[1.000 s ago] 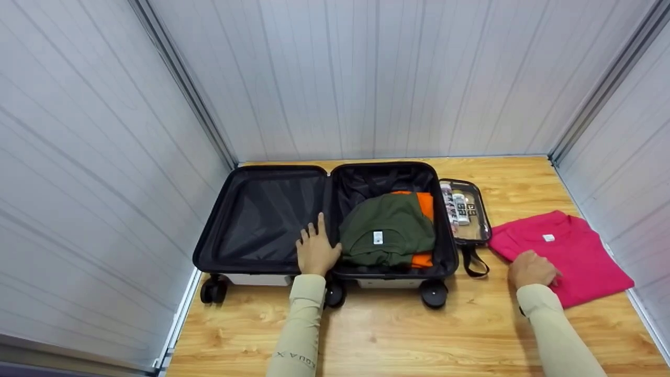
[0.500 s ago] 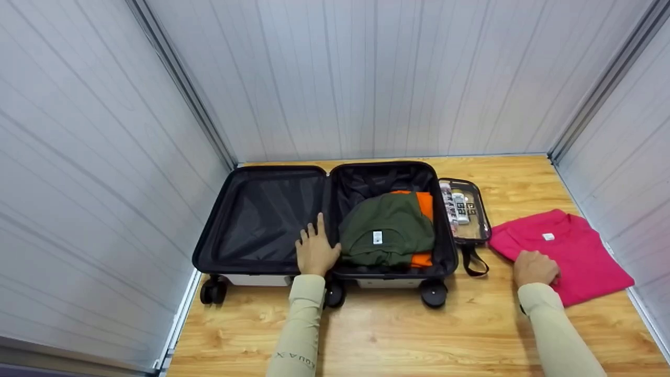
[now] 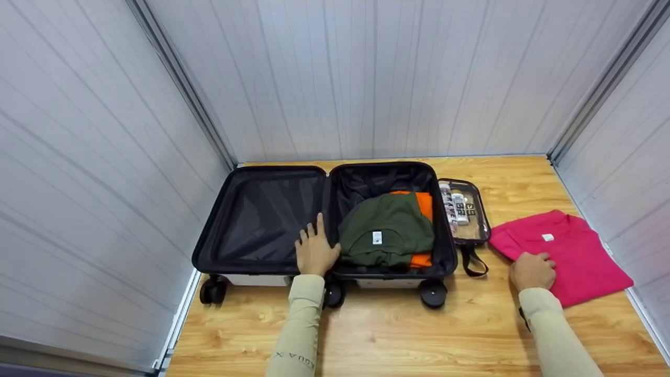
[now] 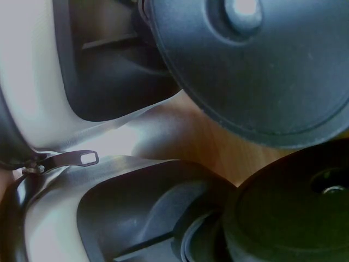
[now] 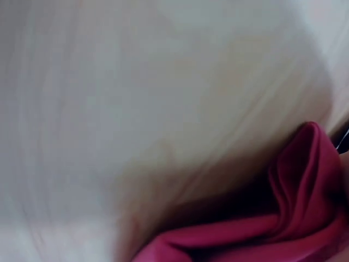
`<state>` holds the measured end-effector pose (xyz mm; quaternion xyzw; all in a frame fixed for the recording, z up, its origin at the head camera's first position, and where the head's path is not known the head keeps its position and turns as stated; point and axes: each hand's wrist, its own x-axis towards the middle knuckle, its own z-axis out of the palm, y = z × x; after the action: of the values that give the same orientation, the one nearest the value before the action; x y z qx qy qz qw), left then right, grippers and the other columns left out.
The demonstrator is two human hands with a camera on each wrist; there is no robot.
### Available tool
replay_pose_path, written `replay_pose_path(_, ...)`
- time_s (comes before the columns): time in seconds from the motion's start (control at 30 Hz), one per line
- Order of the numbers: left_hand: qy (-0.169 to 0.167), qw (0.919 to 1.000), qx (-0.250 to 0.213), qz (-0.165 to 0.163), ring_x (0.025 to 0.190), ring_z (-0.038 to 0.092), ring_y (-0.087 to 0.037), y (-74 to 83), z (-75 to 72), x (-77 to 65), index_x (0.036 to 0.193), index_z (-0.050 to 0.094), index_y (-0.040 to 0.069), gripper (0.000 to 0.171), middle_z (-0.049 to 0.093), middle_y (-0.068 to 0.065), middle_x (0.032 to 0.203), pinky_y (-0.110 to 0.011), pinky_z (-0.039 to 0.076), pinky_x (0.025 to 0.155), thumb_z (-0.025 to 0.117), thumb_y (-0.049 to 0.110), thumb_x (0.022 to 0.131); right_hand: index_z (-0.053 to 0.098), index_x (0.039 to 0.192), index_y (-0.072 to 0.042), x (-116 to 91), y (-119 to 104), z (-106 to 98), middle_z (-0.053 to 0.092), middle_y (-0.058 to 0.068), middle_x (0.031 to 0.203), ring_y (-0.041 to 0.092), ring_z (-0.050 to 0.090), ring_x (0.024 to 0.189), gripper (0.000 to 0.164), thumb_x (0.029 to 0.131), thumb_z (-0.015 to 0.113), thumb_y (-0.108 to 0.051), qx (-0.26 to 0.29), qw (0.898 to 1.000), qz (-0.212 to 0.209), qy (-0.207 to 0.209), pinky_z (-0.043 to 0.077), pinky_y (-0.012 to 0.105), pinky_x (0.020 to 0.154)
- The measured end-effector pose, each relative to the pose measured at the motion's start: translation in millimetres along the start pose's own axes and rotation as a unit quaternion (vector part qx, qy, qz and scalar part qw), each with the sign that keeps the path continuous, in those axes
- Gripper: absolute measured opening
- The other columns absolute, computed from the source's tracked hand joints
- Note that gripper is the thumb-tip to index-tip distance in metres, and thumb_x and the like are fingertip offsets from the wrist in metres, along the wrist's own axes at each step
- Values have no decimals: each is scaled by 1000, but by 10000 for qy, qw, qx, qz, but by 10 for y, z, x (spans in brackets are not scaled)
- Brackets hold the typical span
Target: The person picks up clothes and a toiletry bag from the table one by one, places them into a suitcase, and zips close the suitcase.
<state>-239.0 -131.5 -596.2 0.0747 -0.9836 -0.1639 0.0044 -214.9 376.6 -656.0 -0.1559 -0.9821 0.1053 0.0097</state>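
My left hand (image 3: 316, 252) rests with straight, spread fingers on the middle edge of the open suitcase (image 3: 209, 230), where the two halves meet. In the right half lie a folded dark green T-shirt (image 3: 387, 220) and an orange garment (image 3: 425, 203) partly under it. On the floor at the right is a folded pink T-shirt (image 3: 581, 256). My right hand (image 3: 533, 271) grips its near left edge with curled fingers; the fingertips are mostly hidden. The right wrist view shows the pink cloth (image 5: 305, 191) bunched up beside a sliver of the hand.
Between suitcase and pink shirt lies a clear toiletry bag (image 3: 473, 230) with bottles and a black strap (image 3: 475, 266). Black wheels (image 3: 433, 294) stick out in front; the left wrist view shows a zip pull (image 4: 71, 159) too. Panel walls (image 3: 361, 78) enclose the wooden floor (image 3: 398, 335).
My right hand has shifted slightly over the near left edge of the pink T-shirt, and its fingers have turned. The left hand and the suitcase stay where they were.
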Motion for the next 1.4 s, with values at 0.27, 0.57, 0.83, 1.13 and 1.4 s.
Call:
replay_pose_path(0.27,18,10000,-58,16,150,35,-46,2,3,-7,167,14,25,95,36,-22,163,-60,34,119,70,48,93,45,122,31,13,47,29,43,64,117,76,52,106,48,93,40,-7,-317,9994,-75,85,53,73,75)
replay_pose_path(0.57,26,10000,-36,14,150,35,-45,-2,-11,-6,167,14,25,96,36,-21,163,-59,34,119,70,49,93,53,103,23,0,79,-43,56,54,98,66,61,87,35,93,43,-9,-105,9998,-134,69,52,69,67)
replay_pose_path(0.83,69,10000,-32,22,149,37,-46,-5,-6,-11,167,15,24,95,38,-22,162,-60,35,118,71,48,93,56,91,14,21,161,-117,62,43,83,63,62,76,27,92,44,-10,172,9998,-108,-2,52,66,59)
replay_pose_path(1.13,75,10000,2,17,149,37,-46,4,-12,-5,167,15,24,95,38,-23,162,-60,36,118,71,48,93,57,89,13,18,219,-167,61,41,76,62,62,70,32,93,47,-17,301,9995,-105,48,51,66,56)
replay_pose_path(1.4,114,9999,18,31,148,38,-46,5,-10,-7,166,16,24,95,39,-22,162,-60,36,117,71,48,92,56,90,11,40,257,-166,61,40,77,62,62,71,32,94,46,-19,375,9993,-20,-51,52,65,57)
